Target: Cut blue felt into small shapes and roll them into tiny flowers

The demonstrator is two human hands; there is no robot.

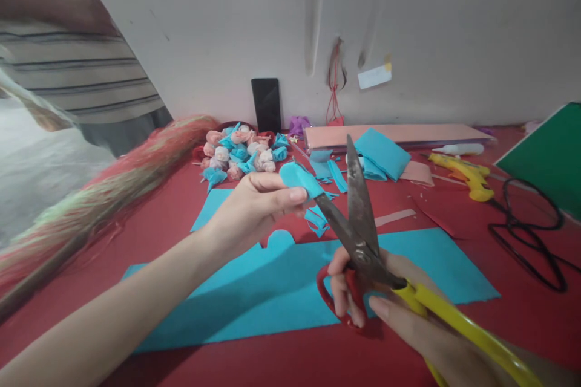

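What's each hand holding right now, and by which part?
The left hand pinches a small folded blue paper piece at its near edge, between thumb and fingers. The right hand holds the open scissors by their red and yellow handles.

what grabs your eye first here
The big scissors at centre, blades open, held in the right hand by a red and a yellow handle. The left hand pinches a folded blue paper piece at the blade tips, above a long blue paper sheet on the red table. Behind sits a pile of pink and blue paper roses.
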